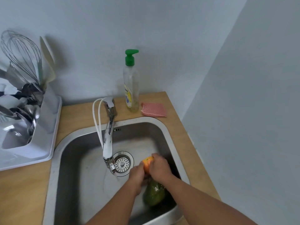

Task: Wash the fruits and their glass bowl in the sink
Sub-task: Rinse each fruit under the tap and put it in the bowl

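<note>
Both my hands are down in the steel sink (pixel 84 143), right of the drain. My left hand (pixel 138 176) and my right hand (pixel 159 168) close together around a yellow-orange fruit (pixel 147 162), which shows between them. Beneath my wrists a large green fruit (pixel 154 194) lies on the sink floor by the right wall. The chrome tap (pixel 108 143) reaches over the basin with its spout just left of my hands; I cannot tell whether water runs. No glass bowl shows in this view.
A soap bottle with a green pump (pixel 131 82) and a pink cloth (pixel 154 109) stand on the wooden counter behind the sink. A white drying rack (pixel 43 127) with a whisk and cutlery sits at the left. Walls close the back and right.
</note>
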A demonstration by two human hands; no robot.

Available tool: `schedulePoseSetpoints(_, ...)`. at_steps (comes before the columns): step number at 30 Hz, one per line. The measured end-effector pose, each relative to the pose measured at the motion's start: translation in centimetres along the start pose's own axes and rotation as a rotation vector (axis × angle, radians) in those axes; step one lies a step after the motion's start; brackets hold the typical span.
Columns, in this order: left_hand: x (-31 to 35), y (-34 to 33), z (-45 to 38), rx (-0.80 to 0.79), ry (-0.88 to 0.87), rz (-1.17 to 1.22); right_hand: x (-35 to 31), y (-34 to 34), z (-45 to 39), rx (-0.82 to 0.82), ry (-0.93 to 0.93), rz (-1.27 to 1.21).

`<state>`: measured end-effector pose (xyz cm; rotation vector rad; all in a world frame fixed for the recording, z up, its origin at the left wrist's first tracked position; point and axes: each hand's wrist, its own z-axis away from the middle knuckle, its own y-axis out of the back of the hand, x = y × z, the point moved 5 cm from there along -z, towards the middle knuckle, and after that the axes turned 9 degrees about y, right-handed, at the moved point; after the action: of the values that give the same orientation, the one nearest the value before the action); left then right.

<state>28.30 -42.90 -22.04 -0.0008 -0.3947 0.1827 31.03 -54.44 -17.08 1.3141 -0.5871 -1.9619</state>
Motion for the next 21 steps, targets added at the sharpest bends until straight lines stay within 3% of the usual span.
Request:
schedulePoseSetpoints(4,0.0,2.0,0.2,-0.109,0.049,0.251,-2.3,-0.8,0.1,0.018,0.034,-0.055)
schedulePoseSetpoints(7,-0.2,4.5,0.9,-0.224,0.076,0.517,-5.1,-2.9,1.5,-0.083,0.112,-0.054)
schedulePoseSetpoints(11,-0.2,8.3,2.0,-0.204,0.066,0.662,-7.3,-6.4,2.7,-0.222,0.249,0.027)
schedulePoseSetpoints(21,-1.3,8.6,4.0,-0.078,-0.054,0.511,-10.5,-7.2,2.3,-0.221,0.189,-0.057)
